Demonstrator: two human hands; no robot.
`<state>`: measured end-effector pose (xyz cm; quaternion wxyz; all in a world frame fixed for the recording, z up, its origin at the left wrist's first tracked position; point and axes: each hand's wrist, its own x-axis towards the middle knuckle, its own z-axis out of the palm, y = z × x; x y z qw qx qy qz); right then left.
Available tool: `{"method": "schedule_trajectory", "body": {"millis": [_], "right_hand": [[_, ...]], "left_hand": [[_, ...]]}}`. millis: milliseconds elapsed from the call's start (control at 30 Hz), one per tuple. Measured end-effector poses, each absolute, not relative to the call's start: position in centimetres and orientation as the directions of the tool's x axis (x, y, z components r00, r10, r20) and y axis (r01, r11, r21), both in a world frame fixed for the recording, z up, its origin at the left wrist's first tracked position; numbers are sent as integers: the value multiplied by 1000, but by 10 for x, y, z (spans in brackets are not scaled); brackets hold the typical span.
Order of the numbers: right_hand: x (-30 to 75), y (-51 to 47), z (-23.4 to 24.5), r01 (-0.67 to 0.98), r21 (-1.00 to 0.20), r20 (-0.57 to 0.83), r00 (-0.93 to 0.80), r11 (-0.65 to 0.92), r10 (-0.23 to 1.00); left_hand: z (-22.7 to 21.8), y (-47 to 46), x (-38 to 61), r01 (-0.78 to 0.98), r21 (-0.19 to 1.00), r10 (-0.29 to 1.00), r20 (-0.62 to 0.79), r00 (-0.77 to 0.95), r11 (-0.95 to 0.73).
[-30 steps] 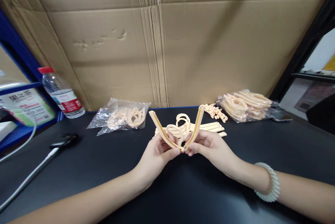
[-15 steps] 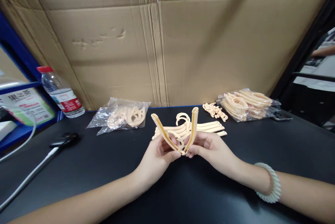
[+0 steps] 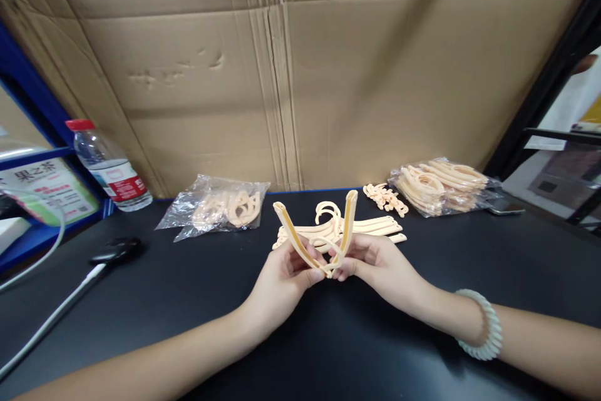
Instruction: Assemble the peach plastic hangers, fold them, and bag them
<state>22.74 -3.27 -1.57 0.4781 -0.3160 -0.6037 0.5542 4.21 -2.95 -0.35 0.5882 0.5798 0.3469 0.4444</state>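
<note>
A cream-coloured folding clothes hanger [image 3: 348, 221] is held up between my two hands, its two arms raised in a V with their hollow, yellowish inner sides facing me. My left hand [image 3: 286, 273] pinches it near the joint at the bottom, on the left arm. On the other side of the joint, my right hand [image 3: 375, 263] grips the right arm between thumb and fingers. The hanger's curved hook lies between the two arms, above the joint. Just behind my hands, several similar hangers [image 3: 375, 226] lie stacked on the black table [image 3: 300, 351].
Small cream hook pieces [image 3: 385, 198] lie in a pile at the back. A plastic bag of hanger parts [image 3: 439, 185] rests right of them, beside a phone [image 3: 507, 208]. Another clear bag [image 3: 225, 206], a bottle [image 3: 113, 166] and a black device with a white cable [image 3: 115, 251] are on the left.
The hook between the hanger's arms has swung and now crosses toward the right arm. Both hands keep nearly the same place and grip. A person's arm at the far right has shifted.
</note>
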Motion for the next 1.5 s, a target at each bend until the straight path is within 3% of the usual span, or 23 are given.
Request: {"method": "schedule_trajectory", "body": {"millis": [733, 1500], "right_hand": [[222, -37, -11, -213, -967, 200, -288, 141, 937], [217, -41, -10, -153, -970, 225, -251, 191, 941]], "left_hand": [[-7, -26, 45, -253, 967, 954, 81, 287, -6], [-3, -35, 49, -247, 969, 986, 47, 162, -6]]}}
